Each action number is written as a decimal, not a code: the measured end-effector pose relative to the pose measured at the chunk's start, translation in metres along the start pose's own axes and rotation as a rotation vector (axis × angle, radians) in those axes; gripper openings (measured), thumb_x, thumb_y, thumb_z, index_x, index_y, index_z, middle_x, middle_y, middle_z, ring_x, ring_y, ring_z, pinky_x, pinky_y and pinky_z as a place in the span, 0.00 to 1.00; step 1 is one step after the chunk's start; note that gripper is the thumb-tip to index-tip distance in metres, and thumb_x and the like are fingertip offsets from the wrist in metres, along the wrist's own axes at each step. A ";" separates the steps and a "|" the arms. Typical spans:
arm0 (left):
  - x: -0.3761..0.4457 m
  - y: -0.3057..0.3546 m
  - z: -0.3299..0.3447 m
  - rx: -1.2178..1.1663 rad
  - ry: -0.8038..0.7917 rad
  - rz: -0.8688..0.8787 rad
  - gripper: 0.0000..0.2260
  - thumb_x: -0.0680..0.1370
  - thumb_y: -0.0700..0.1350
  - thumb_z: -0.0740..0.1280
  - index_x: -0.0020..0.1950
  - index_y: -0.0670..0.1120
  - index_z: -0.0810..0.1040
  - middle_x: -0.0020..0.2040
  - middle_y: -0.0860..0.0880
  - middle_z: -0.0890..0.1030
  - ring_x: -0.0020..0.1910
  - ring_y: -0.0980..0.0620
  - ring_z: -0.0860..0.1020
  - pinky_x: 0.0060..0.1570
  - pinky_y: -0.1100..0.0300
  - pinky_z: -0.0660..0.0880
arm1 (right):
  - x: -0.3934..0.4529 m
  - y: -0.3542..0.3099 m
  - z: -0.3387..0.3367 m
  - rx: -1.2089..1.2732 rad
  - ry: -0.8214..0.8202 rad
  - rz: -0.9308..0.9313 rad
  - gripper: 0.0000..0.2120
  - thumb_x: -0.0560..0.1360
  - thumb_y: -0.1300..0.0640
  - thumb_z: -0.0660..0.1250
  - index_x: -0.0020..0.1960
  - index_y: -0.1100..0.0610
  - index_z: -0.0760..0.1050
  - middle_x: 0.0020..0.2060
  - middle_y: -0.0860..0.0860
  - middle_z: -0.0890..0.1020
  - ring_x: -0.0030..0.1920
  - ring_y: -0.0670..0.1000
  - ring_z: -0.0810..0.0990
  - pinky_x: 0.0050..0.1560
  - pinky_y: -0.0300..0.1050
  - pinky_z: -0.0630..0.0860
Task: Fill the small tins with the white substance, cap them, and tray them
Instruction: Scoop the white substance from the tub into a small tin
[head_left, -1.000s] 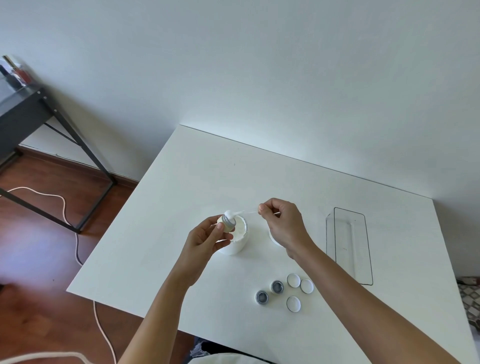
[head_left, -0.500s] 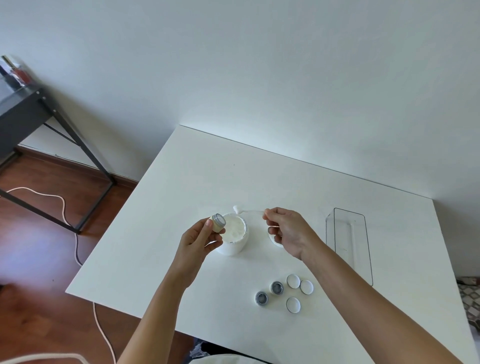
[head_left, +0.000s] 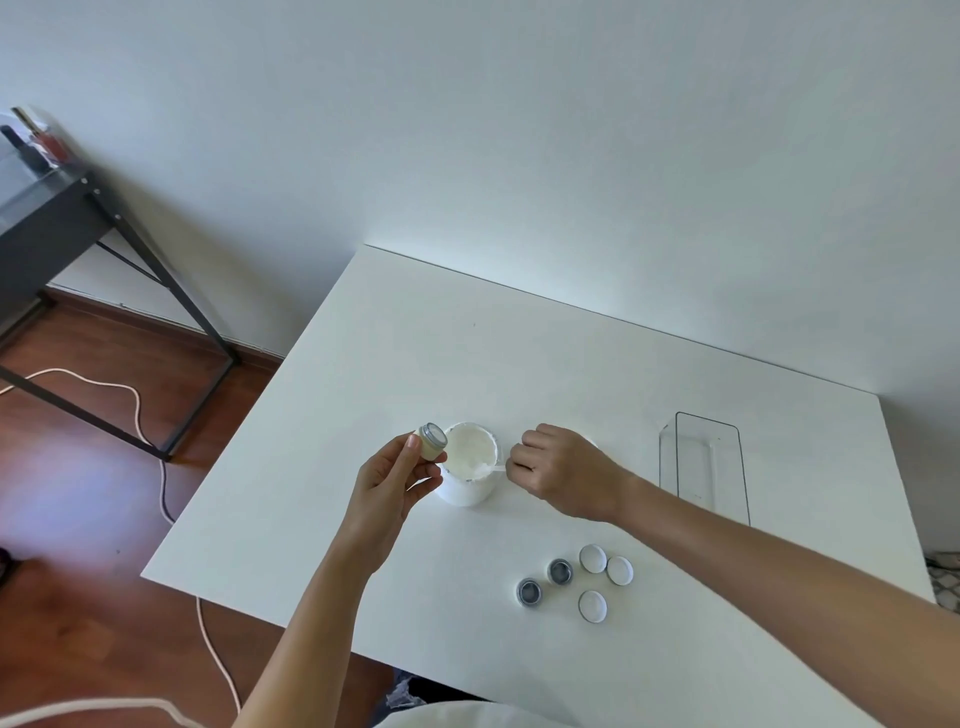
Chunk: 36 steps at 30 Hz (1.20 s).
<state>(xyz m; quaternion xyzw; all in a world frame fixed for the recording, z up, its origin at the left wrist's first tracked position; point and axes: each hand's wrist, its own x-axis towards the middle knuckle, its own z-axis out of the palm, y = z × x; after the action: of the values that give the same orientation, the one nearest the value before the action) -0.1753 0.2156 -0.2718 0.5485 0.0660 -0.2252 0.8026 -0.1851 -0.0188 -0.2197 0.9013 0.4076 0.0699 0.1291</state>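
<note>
My left hand (head_left: 387, 480) holds a small tin (head_left: 432, 440) tilted just left of the open white jar (head_left: 470, 470) of white substance. My right hand (head_left: 561, 470) grips a thin white spatula (head_left: 493, 468) whose tip dips into the jar from the right. Two open small tins (head_left: 529, 592) (head_left: 560, 571) stand near the table's front. Three white caps (head_left: 592, 558) (head_left: 620, 570) (head_left: 592, 606) lie beside them. A clear tray (head_left: 737, 467) sits at the right with nothing in it.
The white table (head_left: 415, 338) stands against a pale wall. Something white, perhaps the jar's lid, is mostly hidden behind my right hand. A dark metal-framed desk (head_left: 62, 218) stands at the left, and a white cable (head_left: 150, 447) runs over the wooden floor.
My right hand dropped from above the jar and brought the spatula down into the white substance. My left hand drew the tin slightly left, away from the spatula.
</note>
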 end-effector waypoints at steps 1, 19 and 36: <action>0.000 0.000 0.000 -0.001 -0.002 0.001 0.14 0.83 0.48 0.60 0.55 0.43 0.84 0.46 0.46 0.82 0.43 0.53 0.79 0.51 0.60 0.79 | -0.002 0.004 -0.002 -0.025 0.007 -0.052 0.09 0.61 0.69 0.66 0.30 0.55 0.73 0.27 0.48 0.73 0.28 0.50 0.70 0.29 0.40 0.66; -0.001 0.001 -0.004 0.003 -0.017 -0.001 0.15 0.81 0.49 0.62 0.60 0.44 0.82 0.50 0.45 0.82 0.45 0.53 0.81 0.53 0.59 0.80 | 0.005 0.000 -0.002 0.840 -0.017 0.917 0.10 0.77 0.59 0.64 0.40 0.61 0.76 0.31 0.49 0.77 0.34 0.52 0.75 0.39 0.48 0.74; -0.004 0.003 -0.002 -0.095 -0.119 -0.011 0.19 0.77 0.40 0.67 0.68 0.43 0.73 0.65 0.42 0.81 0.64 0.44 0.81 0.59 0.55 0.79 | 0.000 -0.014 -0.027 1.386 0.272 1.373 0.12 0.75 0.56 0.65 0.33 0.58 0.76 0.27 0.47 0.75 0.29 0.46 0.71 0.36 0.41 0.68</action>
<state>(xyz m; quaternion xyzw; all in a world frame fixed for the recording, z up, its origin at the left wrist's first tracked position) -0.1775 0.2194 -0.2685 0.4951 0.0318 -0.2585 0.8289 -0.2013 -0.0056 -0.1977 0.8028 -0.2423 -0.0213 -0.5445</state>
